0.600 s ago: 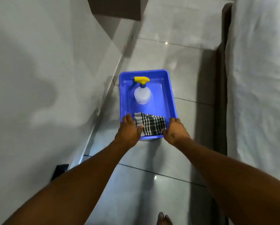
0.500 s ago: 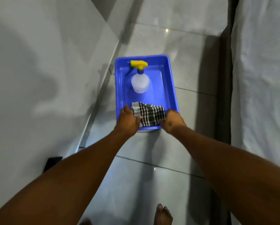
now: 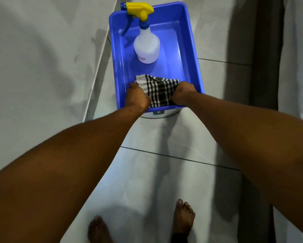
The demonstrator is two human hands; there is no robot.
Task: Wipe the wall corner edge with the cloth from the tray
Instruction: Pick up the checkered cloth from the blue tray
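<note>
A blue plastic tray sits low over the tiled floor, next to the grey wall on the left. A black-and-white checked cloth lies crumpled at the tray's near end. My left hand grips the near rim at the cloth's left side. My right hand grips the rim at the cloth's right side. Both thumbs press on the cloth's edges. A white spray bottle with a yellow trigger head stands upright in the far half of the tray.
The wall's base strip runs along the floor left of the tray. A bed with a white sheet and a dark frame borders the right side. My bare feet stand on the tiles below. A round metallic thing shows under the tray's near edge.
The tray has come down and now looks much closer and larger in the view. Both hands have stayed at its near rim beside the cloth. My feet have come into view.
</note>
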